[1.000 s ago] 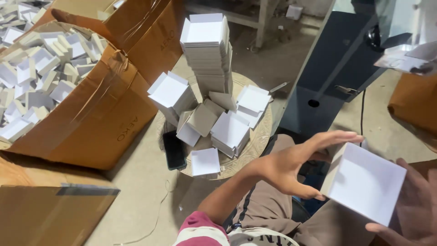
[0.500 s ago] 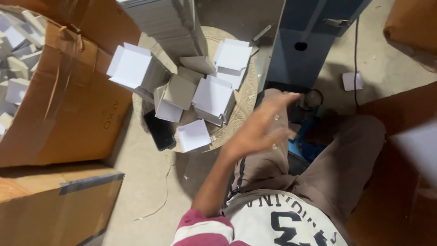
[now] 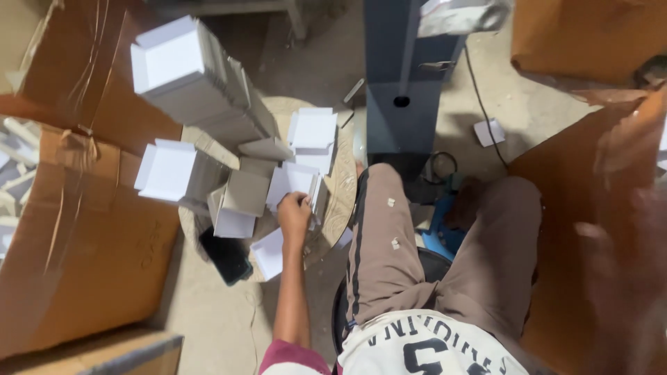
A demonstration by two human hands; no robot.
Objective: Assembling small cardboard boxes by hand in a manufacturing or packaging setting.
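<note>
My left hand [image 3: 295, 214] reaches forward over a small round table [image 3: 342, 186] heaped with folded white boxes. Its fingers curl on the edge of one flat white box [image 3: 294, 179] near the middle of the heap. More white boxes [image 3: 313, 130] lie just beyond it, and another white box [image 3: 269, 253] lies under my wrist. My right hand [image 3: 622, 274] is a blur at the far right, in front of a brown carton wall [image 3: 563, 208]. I see nothing in it, and its fingers are too smeared to read.
A tall leaning stack of white boxes [image 3: 182, 78] rises at the table's left. A big open cardboard carton [image 3: 83, 236] fills the left side. A blue-grey machine column [image 3: 406, 76] stands ahead of my knees. A black phone [image 3: 226, 255] lies at the table's edge.
My left hand dropped from mid-air onto the heap and closed on a white box. My right hand swung out to the right; the white box it held is out of sight.
</note>
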